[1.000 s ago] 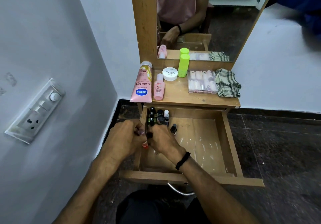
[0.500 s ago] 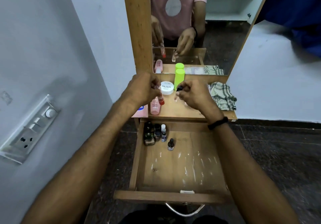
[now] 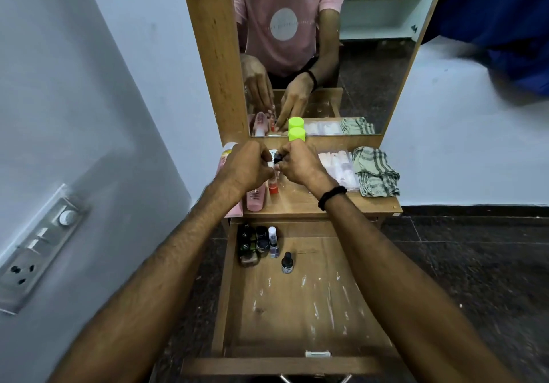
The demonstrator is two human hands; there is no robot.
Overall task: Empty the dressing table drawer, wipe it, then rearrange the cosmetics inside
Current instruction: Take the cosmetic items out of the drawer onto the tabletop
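Over the tabletop (image 3: 300, 201), both hands (image 3: 252, 166) have lowered, fingers still pinching small bottles (image 3: 273, 188)

My left hand (image 3: 248, 164) and right hand (image 3: 300, 164) hide most of the small bottle (image 3: 272, 188) between them; its label is unreadable.

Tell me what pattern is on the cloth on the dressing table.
Checked, dark stripes on pale fabric, on the cloth; head view.

The wooden dressing table top (image 3: 300, 201) carries a checked cloth (image 3: 375, 171) at 3 o'clock, a clear case (image 3: 337, 168) beside it, a green-capped bottle (image 3: 296, 134) at 12 o'clock. Pink bottles (image 3: 256, 200) lie at 9 o'clock beside a small red-based bottle (image 3: 273, 188).
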